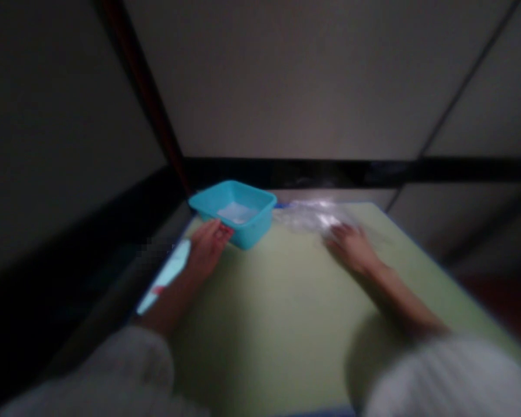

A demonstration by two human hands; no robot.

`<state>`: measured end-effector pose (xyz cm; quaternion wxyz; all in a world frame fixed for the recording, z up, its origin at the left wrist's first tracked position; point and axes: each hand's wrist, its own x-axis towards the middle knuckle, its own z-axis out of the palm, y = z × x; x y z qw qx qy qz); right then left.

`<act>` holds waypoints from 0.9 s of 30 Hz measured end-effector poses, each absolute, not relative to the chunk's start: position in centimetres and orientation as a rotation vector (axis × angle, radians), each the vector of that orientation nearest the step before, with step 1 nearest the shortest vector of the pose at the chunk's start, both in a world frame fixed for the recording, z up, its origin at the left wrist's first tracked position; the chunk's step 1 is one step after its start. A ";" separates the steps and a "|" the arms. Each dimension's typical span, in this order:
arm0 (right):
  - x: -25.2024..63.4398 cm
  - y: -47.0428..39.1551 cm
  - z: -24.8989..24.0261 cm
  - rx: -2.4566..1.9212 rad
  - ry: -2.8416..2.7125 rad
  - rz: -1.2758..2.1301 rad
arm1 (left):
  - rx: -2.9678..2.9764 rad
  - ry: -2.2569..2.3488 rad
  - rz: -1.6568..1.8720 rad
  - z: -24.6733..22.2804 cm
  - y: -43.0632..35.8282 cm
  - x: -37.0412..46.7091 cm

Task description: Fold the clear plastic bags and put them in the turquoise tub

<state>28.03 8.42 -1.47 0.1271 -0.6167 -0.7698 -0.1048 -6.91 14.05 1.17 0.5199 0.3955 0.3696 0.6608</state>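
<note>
My left hand (206, 243) is closed at the near left corner of a turquoise plastic basin (254, 231). A small red item (226, 231) shows at its fingertips, too blurred to name more closely. Inside the basin lies something flat and white (235, 212). On the right, my right hand (349, 246) is on the near edge of a crumpled sheet of clear plastic (306, 215), its fingers curled onto it. Blur hides the exact grip.
Both forearms reach over a pale yellow-green table (278, 301) with blue edging. A light blue-white strip with a red mark (169, 275) lies along the left edge, partly behind my left arm. A light panelled wall (295, 81) stands behind the table.
</note>
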 end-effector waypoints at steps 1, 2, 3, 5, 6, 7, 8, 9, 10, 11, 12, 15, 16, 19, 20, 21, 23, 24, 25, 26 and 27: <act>28.0 8.4 -1.4 -1.790 -2.233 -0.320 | 0.946 0.893 1.575 1.1 13.8 -6.8; 27.9 8.4 -1.3 -1.782 -2.225 -0.336 | 0.941 0.902 1.567 1.1 13.5 -6.6; 27.9 8.4 -1.1 -1.773 -2.216 -0.353 | 0.936 0.912 1.560 1.0 13.1 -6.3; 27.6 8.3 -0.7 -1.752 -2.196 -0.384 | 0.940 0.931 1.543 0.8 12.0 -5.5; 27.4 8.1 -0.5 -1.742 -2.188 -0.397 | 0.958 0.938 1.524 0.7 11.2 -5.0; 27.2 7.9 -0.3 -1.723 -2.183 -0.411 | 0.990 0.944 1.493 0.6 10.4 -4.4; 26.9 7.7 -0.1 -1.688 -2.183 -0.429 | 1.038 0.947 1.446 0.5 9.5 -3.8; 26.6 7.4 0.2 -1.637 -2.188 -0.448 | 1.094 0.951 1.391 0.4 8.6 -3.1; 26.2 7.1 0.3 -1.567 -2.197 -0.466 | 1.156 0.955 1.336 0.3 7.7 -2.4; 25.8 6.7 0.5 -1.484 -2.207 -0.482 | 1.220 0.955 1.281 0.2 6.9 -1.8; 25.4 6.4 0.6 -1.402 -2.222 -0.486 | 1.278 0.951 1.235 0.0 6.2 -1.3; 23.9 5.2 0.6 -1.204 -2.279 -0.492 | 1.748 0.978 1.131 -0.9 4.5 -0.2; 23.3 4.7 0.6 -1.136 -2.308 -0.497 | 1.905 0.998 1.164 -1.2 4.1 0.0; 21.5 3.4 0.6 -0.899 -2.400 -0.532 | 2.293 1.057 1.238 -1.9 3.5 -0.1; 20.9 2.8 0.7 -0.836 -2.439 -0.520 | 2.392 1.080 1.239 -2.0 3.4 -0.2; 20.3 2.3 0.8 -0.786 -2.489 -0.494 | 2.474 1.101 1.231 -2.0 3.4 -0.4; 19.5 1.4 1.0 -0.686 -2.557 -0.456 | 2.593 1.119 1.206 -2.0 3.4 -0.7; 19.2 1.1 1.1 -0.629 -2.579 -0.435 | 2.633 1.109 1.193 -1.9 3.5 -0.9; 19.0 0.8 1.2 -0.586 -2.583 -0.413 | 2.660 1.086 1.182 -1.8 3.6 -1.0; 19.0 0.6 1.3 -0.561 -2.567 -0.382 | 2.679 1.056 1.180 -1.7 3.6 -1.1; 19.1 0.6 1.4 -0.567 -2.532 -0.340 | 2.690 1.025 1.178 -1.5 3.7 -1.2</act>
